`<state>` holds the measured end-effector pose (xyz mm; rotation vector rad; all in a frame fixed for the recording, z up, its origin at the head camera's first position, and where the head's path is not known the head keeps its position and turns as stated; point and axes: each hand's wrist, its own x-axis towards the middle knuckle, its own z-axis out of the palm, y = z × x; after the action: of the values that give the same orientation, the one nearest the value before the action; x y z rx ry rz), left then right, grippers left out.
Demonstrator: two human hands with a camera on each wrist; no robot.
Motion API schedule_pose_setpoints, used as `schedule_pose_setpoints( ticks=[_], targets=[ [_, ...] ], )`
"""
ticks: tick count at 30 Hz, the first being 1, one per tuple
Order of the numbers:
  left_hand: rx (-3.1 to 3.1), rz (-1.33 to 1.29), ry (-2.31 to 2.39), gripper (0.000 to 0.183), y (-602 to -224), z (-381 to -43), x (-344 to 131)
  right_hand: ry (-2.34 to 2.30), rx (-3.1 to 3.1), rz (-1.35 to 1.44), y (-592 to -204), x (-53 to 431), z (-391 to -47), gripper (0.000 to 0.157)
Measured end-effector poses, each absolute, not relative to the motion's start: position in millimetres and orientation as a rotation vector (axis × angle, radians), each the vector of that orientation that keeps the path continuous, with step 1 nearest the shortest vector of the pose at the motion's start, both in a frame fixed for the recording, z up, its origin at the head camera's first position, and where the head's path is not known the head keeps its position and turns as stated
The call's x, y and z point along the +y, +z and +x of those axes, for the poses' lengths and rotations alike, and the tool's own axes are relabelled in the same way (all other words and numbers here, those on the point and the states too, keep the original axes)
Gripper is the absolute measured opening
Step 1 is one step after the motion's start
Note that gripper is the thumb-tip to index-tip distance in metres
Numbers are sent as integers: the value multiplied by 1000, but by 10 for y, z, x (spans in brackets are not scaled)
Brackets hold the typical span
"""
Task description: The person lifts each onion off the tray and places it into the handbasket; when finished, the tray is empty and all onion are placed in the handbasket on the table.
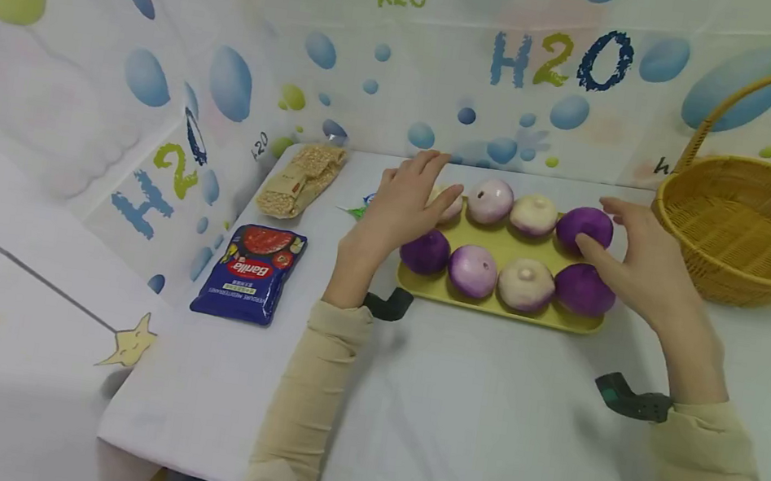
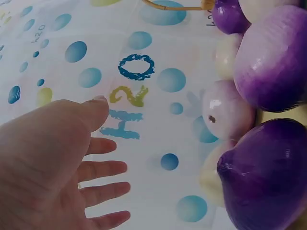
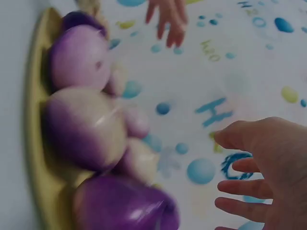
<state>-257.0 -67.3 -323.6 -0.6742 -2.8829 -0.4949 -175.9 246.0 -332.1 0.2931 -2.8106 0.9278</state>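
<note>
A yellow tray [image 1: 494, 311] holds several purple and white onions in two rows. Above its left end hovers my left hand [image 1: 401, 206], fingers extended and thumb apart, partly hiding a pale onion [image 1: 451, 209]; a dark purple onion [image 1: 426, 252] lies just below it. My right hand [image 1: 641, 264] is at the tray's right end, thumb and fingers spread near two deep purple onions, one at the back [image 1: 583, 229] and one in front [image 1: 585, 290]. Both wrist views show the palms with nothing in them; whether the right thumb touches an onion is unclear.
A wicker basket [image 1: 749, 230] with a tall handle stands at the right. To the left lie a bag of pale grains or beans [image 1: 301, 179] and a blue Barilla pouch [image 1: 249, 275]. A small green and blue item [image 1: 358, 210] is partly hidden behind my left hand.
</note>
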Motion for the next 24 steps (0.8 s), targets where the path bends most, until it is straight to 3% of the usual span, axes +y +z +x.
schedule_pose_setpoints(
  ticks=[9, 17, 24],
  targets=[
    [-2928, -731, -754, 69, -3467, -2450, -857, 1047, -2814, 213, -3745, 2719, -1553, 72],
    [-2961, -503, -1161, 90, -3851, -2235, -1116, 1172, -2747, 250, -3867, 2708, -1549, 76],
    [-2962, -462, -1281, 103, -4023, -2208, -1104, 1268, -2732, 185, -4026, 2665, -1459, 83]
  ],
)
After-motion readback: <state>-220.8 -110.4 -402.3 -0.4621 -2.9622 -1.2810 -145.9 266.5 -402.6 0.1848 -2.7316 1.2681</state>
